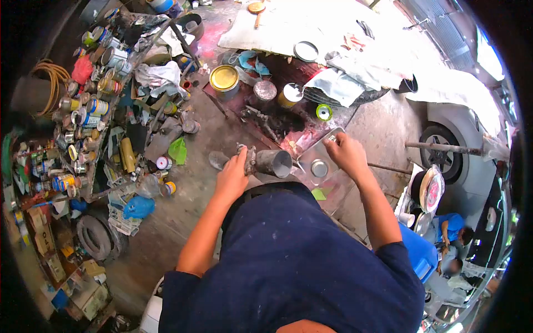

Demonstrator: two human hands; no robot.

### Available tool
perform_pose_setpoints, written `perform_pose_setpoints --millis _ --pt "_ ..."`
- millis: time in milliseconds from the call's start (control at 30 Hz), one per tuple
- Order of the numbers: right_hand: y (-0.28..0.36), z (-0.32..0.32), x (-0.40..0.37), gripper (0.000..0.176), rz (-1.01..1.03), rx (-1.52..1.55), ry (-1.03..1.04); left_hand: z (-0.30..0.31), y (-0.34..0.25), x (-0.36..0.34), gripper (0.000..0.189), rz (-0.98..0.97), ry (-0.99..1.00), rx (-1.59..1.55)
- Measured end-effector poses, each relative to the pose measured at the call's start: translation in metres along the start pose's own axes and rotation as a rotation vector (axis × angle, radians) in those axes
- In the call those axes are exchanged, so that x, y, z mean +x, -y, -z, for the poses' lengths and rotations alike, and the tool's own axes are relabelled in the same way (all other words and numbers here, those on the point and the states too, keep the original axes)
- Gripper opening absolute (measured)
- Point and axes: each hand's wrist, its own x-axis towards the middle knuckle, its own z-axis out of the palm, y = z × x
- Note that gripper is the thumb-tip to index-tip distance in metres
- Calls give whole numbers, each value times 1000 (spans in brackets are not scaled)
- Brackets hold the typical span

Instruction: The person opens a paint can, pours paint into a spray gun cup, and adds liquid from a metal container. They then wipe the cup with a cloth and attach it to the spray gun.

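My left hand (233, 173) is wrapped round the body of a metal spray gun (250, 161). The gun's grey cup (274, 163) lies tilted to the right, with its round end facing up towards me. My right hand (346, 152) is closed, thumb and fingers together, over the far corner of a shiny rectangular tin (308, 153). A small pale thing shows at those fingertips; I cannot make out what it is. A round metal lid or cap (319, 168) sits on the tin's near part, left of my right hand.
Beyond my hands stand a yellow-lidded paint can (224, 78), a smeared can (265, 90) and a green-rimmed can (323, 112). Shelves of paint cans (94, 111) fill the left. A grey car (472, 161) is at right, with people near a blue bin (417, 252).
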Motion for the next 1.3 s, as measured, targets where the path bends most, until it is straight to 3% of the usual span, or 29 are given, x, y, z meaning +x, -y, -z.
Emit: perform_pose_setpoints --millis 233,500,767,1033,1133,1300 --pt "47 -10 6 44 57 -168 -62 -3 10 8 77 89 42 108" --pt "130 -61 -4 33 220 -282 -44 0 60 -15 77 161 -38 133" --pt "187 -112 -3 21 261 -348 152 -14 123 -31 85 308 -1 104" --pt "204 -138 0 19 235 -352 162 -24 149 -39 84 339 54 145" --pt "213 -137 -6 20 209 -358 175 -24 150 -41 73 332 26 133" --pt "208 -127 -6 20 202 -342 162 -22 141 -38 75 310 24 125"
